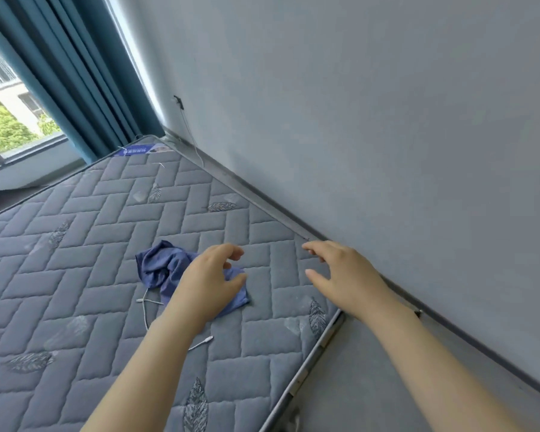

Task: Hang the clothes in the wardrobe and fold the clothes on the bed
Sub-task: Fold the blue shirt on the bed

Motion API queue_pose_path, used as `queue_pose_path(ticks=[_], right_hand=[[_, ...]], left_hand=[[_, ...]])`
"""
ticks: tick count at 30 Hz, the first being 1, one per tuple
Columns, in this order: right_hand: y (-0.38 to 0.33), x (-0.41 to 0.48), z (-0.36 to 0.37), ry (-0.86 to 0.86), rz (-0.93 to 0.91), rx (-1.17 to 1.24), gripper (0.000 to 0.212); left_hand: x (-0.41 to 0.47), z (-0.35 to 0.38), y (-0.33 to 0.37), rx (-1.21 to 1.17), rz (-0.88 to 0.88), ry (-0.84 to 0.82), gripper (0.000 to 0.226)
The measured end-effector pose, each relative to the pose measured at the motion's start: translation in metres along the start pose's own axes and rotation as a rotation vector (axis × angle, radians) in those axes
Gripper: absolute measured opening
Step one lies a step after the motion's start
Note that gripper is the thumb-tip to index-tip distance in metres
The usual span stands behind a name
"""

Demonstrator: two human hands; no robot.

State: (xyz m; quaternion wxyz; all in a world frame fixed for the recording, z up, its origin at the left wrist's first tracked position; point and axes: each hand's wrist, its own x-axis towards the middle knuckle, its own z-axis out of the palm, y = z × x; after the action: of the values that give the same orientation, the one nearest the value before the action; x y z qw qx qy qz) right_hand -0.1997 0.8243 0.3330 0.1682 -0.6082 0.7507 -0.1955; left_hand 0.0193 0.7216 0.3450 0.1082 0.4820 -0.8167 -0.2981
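1. Fingers (228,249) of my left hand (209,275) are loosely bent and spread, holding nothing. The hand hovers over the right part of the cloth (159,266); I cannot tell whether my palm touches it.
2. My right hand (343,275) is also spread wide and holds nothing. It is above bare bed (106,229) by the wall-side edge, apart from the cloth.
3. The cloth is blue and lies crumpled in a heap on the bed. A white cable (145,310) lies just beside it and runs under my left forearm.
4. I judge the cloth thin, light and limp, perhaps a little slick. It will sag and keep no shape when lifted.
5. I would pinch it at an edge or two corners, one in each hand, and not grab the middle of the heap. Then I would spread it flat before folding.
6. The cable could snag, so I would lift the cloth clear of it.
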Motion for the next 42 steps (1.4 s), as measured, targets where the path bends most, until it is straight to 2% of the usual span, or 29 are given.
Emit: queue_pose_path(ticks=[5, 10, 18, 23, 28, 31, 36, 42], right_hand=[[0.042, 0.022, 0.032, -0.026, 0.008, -0.001, 0.043], [0.081, 0.038, 0.089, -0.085, 0.021, 0.007, 0.042], [0.119, 0.079, 0.246, -0.101, -0.034, 0.039, 0.042], [0.128, 0.102, 0.358, -0.089, 0.067, 0.093, 0.043], [0.096, 0.093, 0.419, 0.042, 0.248, 0.104, 0.039], [0.058, 0.084, 0.443, -0.013, 0.251, 0.093, 0.04], [0.032, 0.085, 0.475, -0.128, 0.234, -0.005, 0.043], [0.0, 0.105, 0.511, -0.219, 0.184, -0.05, 0.04]], left_hand=[[0.042, 0.048, -0.012, 0.018, 0.01, -0.063, 0.033], [0.064, 0.095, -0.067, 0.149, -0.035, -0.129, 0.033], [0.098, 0.176, -0.204, 0.258, -0.096, -0.152, 0.035], [0.123, 0.227, -0.319, 0.333, -0.02, -0.213, 0.033], [0.117, 0.236, -0.403, 0.341, 0.052, -0.274, 0.038], [0.111, 0.227, -0.434, 0.325, 0.069, -0.26, 0.039], [0.11, 0.228, -0.476, 0.37, 0.066, -0.279, 0.053], [0.113, 0.226, -0.492, 0.291, 0.13, -0.188, 0.015]])
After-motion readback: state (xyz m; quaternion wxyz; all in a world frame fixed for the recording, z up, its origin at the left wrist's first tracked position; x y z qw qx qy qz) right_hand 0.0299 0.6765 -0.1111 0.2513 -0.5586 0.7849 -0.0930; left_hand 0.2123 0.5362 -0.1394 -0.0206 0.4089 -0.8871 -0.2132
